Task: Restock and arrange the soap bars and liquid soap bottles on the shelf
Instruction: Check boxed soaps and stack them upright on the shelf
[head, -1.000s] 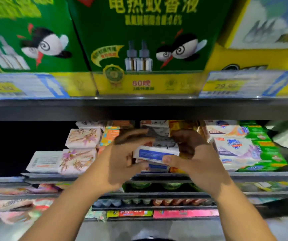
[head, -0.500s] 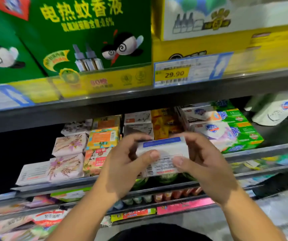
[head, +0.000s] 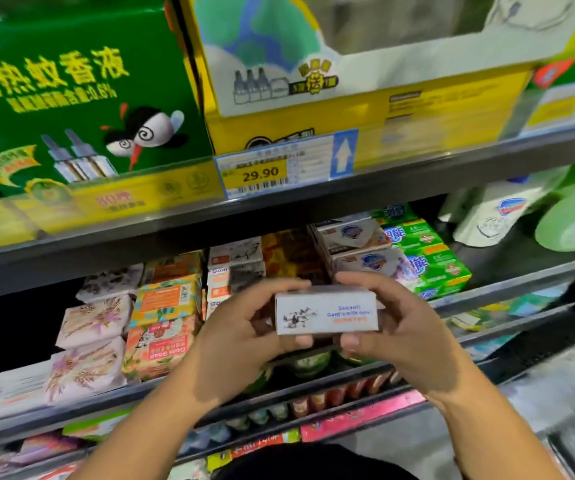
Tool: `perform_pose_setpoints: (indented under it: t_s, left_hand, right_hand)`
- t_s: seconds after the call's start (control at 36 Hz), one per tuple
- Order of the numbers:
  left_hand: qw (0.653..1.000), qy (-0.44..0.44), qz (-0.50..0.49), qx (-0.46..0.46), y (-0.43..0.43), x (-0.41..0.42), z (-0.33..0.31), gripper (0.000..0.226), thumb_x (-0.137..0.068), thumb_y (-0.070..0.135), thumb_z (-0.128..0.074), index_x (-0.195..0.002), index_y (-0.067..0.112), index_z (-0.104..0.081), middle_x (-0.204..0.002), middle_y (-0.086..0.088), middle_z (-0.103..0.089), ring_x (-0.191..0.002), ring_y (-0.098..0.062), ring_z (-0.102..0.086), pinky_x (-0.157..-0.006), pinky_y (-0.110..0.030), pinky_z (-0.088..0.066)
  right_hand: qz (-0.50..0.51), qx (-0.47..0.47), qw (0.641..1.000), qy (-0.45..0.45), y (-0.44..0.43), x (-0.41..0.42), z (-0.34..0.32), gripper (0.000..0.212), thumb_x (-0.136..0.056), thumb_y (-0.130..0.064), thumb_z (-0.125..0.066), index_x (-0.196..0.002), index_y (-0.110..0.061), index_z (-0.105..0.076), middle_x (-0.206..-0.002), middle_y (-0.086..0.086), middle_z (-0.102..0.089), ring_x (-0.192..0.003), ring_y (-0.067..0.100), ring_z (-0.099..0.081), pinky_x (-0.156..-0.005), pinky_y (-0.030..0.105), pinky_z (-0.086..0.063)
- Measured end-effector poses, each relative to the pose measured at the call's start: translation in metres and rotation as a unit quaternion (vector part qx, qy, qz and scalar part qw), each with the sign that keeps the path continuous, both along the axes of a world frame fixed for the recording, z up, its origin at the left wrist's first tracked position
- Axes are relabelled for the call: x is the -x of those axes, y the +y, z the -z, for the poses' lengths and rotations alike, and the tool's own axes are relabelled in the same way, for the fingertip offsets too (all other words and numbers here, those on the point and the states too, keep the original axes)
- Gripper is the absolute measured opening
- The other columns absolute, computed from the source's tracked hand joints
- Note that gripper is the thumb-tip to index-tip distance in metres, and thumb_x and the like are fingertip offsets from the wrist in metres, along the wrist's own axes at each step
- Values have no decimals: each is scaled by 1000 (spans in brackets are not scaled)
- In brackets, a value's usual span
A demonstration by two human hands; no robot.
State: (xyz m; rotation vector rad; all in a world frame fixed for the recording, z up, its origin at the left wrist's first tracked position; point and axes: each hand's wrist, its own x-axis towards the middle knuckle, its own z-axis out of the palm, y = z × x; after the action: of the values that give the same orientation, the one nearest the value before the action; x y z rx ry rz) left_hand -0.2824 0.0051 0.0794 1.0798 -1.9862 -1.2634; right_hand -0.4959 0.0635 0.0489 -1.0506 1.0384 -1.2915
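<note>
Left hand [head: 241, 336] and right hand [head: 397, 332] gripping opposite ends of a white soap box [head: 326, 313], fingers curled over top, thumbs beneath, forearms raised before the soap shelf [head: 508, 289].

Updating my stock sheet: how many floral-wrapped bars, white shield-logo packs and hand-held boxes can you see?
Visible floral-wrapped bars: 3
Visible white shield-logo packs: 2
Held white box, gripped by left hand and right hand: 1
Total: 6
</note>
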Motion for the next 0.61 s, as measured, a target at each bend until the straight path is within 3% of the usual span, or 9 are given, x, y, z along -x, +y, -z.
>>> perform_pose_setpoints:
  t_s: [0.06,0.14,0.28,0.36,0.42,0.47,0.5,0.56,0.61]
  left_hand:
    - [1000,19,-7,-10,-2,0,3,55,-57,55,-84,-107,61,-63,-117,33,-63,-111,6,-59,-91,-21,-51]
    - [997,60,-22,-40,-2,-1,6,48,-60,55,-78,-107,52,-67,-113,16,-71,-109,-7,-66,-95,-37,-53]
    - [990,118,-48,-63,1,4,2,34,-82,29,-81,-113,31,-68,-105,9,-75,-98,-7,-70,-76,-19,-55]
    - [984,138,-87,-76,1,4,10,46,-83,26,-73,-126,29,-59,-110,5,-73,-98,-14,-71,-71,-27,-59]
    - [978,150,-82,-118,2,1,12,43,-78,24,-75,-119,32,-67,-111,6,-72,-95,-19,-71,-65,-33,-60]
    - [980,134,-43,-141,2,-3,14,43,-70,20,-88,-109,33,-74,-113,6,-71,-94,-17,-71,-69,-29,-59]
    - [982,116,-26,-146,3,-5,14,50,-64,16,-93,-107,34,-75,-115,6,-70,-94,-15,-71,-72,-26,-58]
    - [986,78,-12,-149,5,-8,15,64,-58,7,-92,-108,42,-73,-124,6,-63,-97,-15,-70,-78,-25,-57]
    - [990,41,-10,-133,6,-9,16,72,-66,5,-88,-115,52,-66,-129,7,-60,-102,-16,-69,-84,-27,-57]
  right_hand:
    - [22,14,999,20,-1,0,-1,49,-64,-9,-90,-105,-29,-75,-101,4,-76,-90,14,-72,-70,24,-56]
    - [54,36,995,73,-3,-5,-3,40,-61,-36,-84,-100,-37,-76,-109,-10,-70,-103,11,-68,-80,20,-53]
    - [48,42,997,41,-6,-14,-3,40,-74,-24,-86,-108,-37,-70,-113,-9,-70,-105,10,-68,-79,22,-55]
    - [94,49,991,76,-8,-19,-3,39,-77,-26,-75,-109,-47,-65,-117,-16,-66,-110,4,-63,-80,22,-55]
    - [98,45,991,76,-10,-21,-4,27,-80,-28,-71,-102,-44,-69,-112,-12,-67,-105,7,-65,-78,22,-55]
    - [115,34,990,75,-13,-20,-5,11,-83,-34,-70,-93,-39,-73,-105,-10,-69,-99,9,-67,-76,21,-53]
    - [114,23,991,66,-14,-19,-5,13,-81,-43,-73,-92,-36,-74,-103,-7,-70,-98,13,-67,-76,27,-54]
    - [71,-16,997,2,-16,-12,-2,47,-66,-63,-81,-99,-29,-75,-106,6,-71,-97,27,-69,-73,42,-58]
    - [-11,-53,995,-84,-17,-6,-1,74,-49,-57,-93,-110,-20,-73,-110,15,-71,-93,36,-71,-63,38,-60]
